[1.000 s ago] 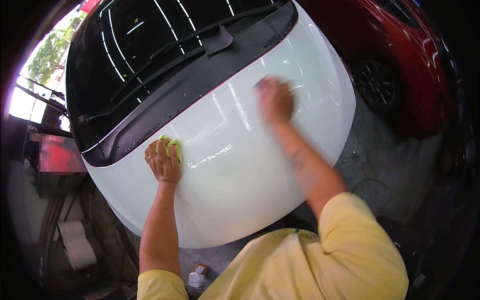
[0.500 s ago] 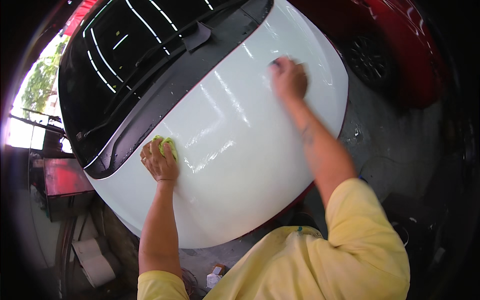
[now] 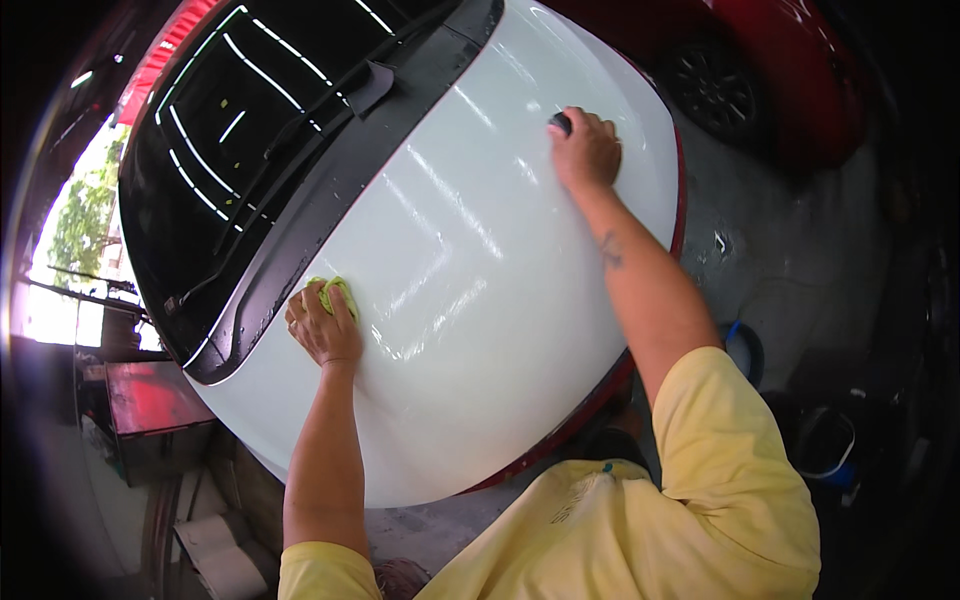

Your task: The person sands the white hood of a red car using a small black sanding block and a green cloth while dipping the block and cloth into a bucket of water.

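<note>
As hands (image 3: 322,328) (image 3: 588,155) hold both | cloth (image 3: 337,286): crumpled, lime-green | pad (image 3: 560,122): black | hood (image 3: 500,340): glossy white

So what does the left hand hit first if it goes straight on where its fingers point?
The left hand would likely meet the black panel along the windshield, just past the edge of the white hood; relative height is unclear.

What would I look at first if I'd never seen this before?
The big, shiny white hood fills the middle, below a dark windshield. On it, the left hand grips a bright yellow-green cloth, while the right hand holds a small dark object higher up. A red car stands at the upper right.
</note>
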{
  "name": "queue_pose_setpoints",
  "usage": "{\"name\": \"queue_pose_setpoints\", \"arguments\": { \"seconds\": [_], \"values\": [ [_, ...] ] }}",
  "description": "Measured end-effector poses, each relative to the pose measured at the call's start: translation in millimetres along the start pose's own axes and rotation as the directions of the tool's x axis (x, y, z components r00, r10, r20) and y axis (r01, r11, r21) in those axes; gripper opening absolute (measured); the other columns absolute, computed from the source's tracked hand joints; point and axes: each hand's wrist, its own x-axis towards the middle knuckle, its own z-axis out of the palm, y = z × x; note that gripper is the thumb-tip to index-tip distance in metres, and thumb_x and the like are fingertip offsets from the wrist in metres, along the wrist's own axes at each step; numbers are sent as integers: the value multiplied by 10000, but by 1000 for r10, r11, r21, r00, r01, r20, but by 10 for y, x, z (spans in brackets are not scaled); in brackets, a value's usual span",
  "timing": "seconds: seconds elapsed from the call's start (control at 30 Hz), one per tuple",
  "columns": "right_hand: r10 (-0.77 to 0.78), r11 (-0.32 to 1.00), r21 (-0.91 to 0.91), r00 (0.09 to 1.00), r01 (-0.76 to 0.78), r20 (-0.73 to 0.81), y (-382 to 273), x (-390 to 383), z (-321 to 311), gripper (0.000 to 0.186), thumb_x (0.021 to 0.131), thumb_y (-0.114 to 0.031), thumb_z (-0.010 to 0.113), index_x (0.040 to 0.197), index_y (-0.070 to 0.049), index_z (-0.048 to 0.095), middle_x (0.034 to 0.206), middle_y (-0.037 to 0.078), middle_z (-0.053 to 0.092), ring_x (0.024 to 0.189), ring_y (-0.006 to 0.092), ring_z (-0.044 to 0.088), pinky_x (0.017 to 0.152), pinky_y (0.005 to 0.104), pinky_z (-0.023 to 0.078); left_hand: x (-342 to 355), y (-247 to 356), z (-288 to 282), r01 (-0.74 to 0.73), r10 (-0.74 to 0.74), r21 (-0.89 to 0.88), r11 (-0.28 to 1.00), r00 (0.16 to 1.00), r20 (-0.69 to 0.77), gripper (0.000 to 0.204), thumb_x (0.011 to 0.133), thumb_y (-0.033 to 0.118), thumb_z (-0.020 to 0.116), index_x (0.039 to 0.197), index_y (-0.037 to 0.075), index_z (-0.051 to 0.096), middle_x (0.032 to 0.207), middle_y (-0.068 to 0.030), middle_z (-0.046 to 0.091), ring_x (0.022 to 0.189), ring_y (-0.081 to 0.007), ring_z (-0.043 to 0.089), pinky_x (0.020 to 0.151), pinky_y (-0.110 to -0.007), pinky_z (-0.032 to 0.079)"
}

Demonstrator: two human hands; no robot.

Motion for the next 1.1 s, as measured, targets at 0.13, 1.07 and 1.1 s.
{"name": "queue_pose_setpoints", "arguments": {
  "seconds": [0.13,1.07,1.1],
  "values": [
    [-338,937,59,938,343,-76,-720,-1950,19,243,1023,-293,722,1245,-205,767,1130,24,792,1059,275,728,920,519,584,-60,13,-54,19,-19,16,1000,1000,22,334,1090,412,589,1246,139,700,1322,-142,624,1310,-384,550,1150,-553,387],
    [118,993,0,986,-119,-118,803,-347,-339,308,996,-326,765,1238,-134,771,1152,84,794,1078,344,710,957,498,559,38,108,-2,-23,25,37,999,998,-49,343,1049,422,656,1233,135,690,1293,-146,643,1299,-394,558,1119,-554,411],
    [117,992,-39,983,-123,-141,778,-448,-335,313,1002,-338,760,1237,-132,770,1148,87,793,1075,350,709,959,502,559,18,73,-17,-16,18,39,999,999,-37,340,1047,418,658,1233,135,691,1286,-147,645,1294,-395,561,1116,-553,414]
  ]
}}
